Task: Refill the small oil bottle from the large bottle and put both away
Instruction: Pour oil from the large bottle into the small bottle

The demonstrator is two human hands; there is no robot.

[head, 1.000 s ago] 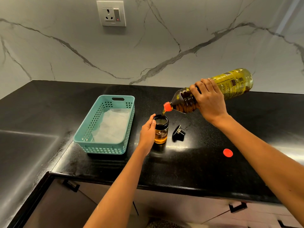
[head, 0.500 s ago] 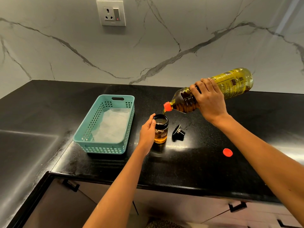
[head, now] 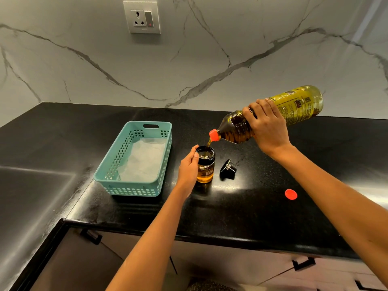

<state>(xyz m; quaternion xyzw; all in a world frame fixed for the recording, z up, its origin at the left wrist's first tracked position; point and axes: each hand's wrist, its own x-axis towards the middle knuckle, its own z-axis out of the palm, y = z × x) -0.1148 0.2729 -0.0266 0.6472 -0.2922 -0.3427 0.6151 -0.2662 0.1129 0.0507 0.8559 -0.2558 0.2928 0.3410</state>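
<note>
The small oil bottle (head: 206,166) stands open on the black bench (head: 231,208), just right of the basket, with amber oil in its lower half. Our left hand (head: 188,168) curls round its left side, thumb at the dark rim. The fingers behind the glass are hidden from us. A thin stream of oil (head: 208,143) falls into it from the red neck (head: 214,135) of the large bottle (head: 298,103). We hold that bottle tilted mouth-down above the bench. Our right hand (head: 267,127) wraps over its middle and covers part of the label, whose print we cannot read. A black stopper (head: 227,169) lies on its side just right of the small bottle. A red cap (head: 291,194) lies flat further right, well apart. The teal basket (head: 134,191) holds a white liner (head: 144,160). Behind, a wall socket (head: 142,17) sits on the marble wall. The frame edge cuts off both forearms.
</note>
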